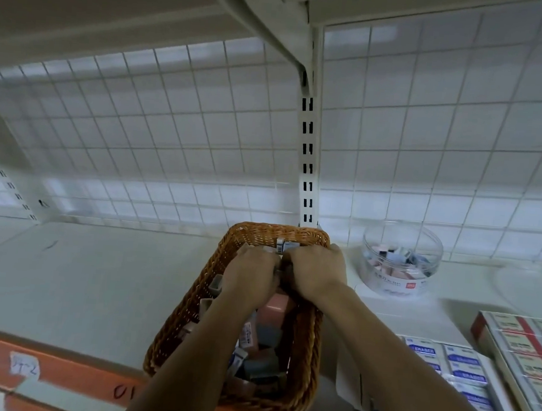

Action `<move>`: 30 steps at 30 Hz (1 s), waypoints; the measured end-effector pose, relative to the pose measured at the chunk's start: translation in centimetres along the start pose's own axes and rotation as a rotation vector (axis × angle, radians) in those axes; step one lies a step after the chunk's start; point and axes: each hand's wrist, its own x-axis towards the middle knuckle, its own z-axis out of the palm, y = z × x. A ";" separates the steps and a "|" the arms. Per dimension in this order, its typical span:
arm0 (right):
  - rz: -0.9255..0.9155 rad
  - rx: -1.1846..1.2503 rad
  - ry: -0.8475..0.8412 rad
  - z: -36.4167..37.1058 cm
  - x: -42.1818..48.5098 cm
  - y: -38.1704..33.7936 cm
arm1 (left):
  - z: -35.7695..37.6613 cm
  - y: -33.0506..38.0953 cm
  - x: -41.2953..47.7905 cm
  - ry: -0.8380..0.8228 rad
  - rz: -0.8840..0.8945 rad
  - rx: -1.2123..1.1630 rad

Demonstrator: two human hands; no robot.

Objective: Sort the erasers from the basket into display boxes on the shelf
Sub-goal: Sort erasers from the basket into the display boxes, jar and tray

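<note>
Front edge: orange shelf edge (65, 374) with handwritten paper tags, nearest of all.
Shelf: white shelf (94, 288) carrying everything below.
Source: brown woven wicker basket (311, 354) standing lengthwise on the shelf, near end overhanging the edge slightly.
Stock: loose pink and grey block erasers (262, 337) heaped inside the basket, more at the near end than the far.
Targets, near right: flat display boxes of blue-labelled erasers (455, 365), beside a red-edged display box (524, 351) packed in rows.
Left hand (251, 275): reaching into the far end of the basket, fingers curled down out of sight; cannot tell what is held, if anything.
Right hand (314, 273): touching the left, curled, pinching a small grey-and-clear eraser (287, 246) that pokes up above the knuckles.
Handling: probably light, rubbery, a little springy, not fragile; sleeves likely slick, so best pinched across the long flat faces, a few at a time.
Further right: clear round plastic tub (400, 270) part-filled with mixed erasers.
Back: white wire grid back panel (171, 132) behind.
</note>
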 end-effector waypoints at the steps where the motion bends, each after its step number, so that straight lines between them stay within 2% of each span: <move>1: 0.003 0.015 0.004 -0.1 -0.1 0.1 | -0.1 0.1 0.0 0.025 0.001 -0.014; 8: 0.063 0.213 0.110 0.2 -0.9 0.4 | -0.7 0.8 0.2 0.235 -0.046 -0.283; 13: 0.105 0.444 0.309 -0.6 -2.5 1.1 | -1.7 2.2 -0.6 0.171 -0.082 -0.455; 20: 0.336 0.431 0.540 -2.3 -4.9 7.1 | -2.3 4.2 -1.4 0.060 -0.068 -0.683; 23: 0.468 0.344 0.522 -2.9 -5.4 9.4 | -2.7 5.3 -1.5 0.049 -0.010 -0.660; 26: 0.491 0.348 0.410 -3.1 -5.7 10.9 | -3.5 6.6 -1.6 0.139 0.100 -0.613; 28: 0.477 0.386 0.370 -3.3 -6.1 11.4 | -4.1 7.6 -1.9 0.163 0.135 -0.716; 30: 0.457 0.413 0.394 -3.6 -7.0 11.2 | -4.6 8.9 -2.3 0.093 0.107 -0.830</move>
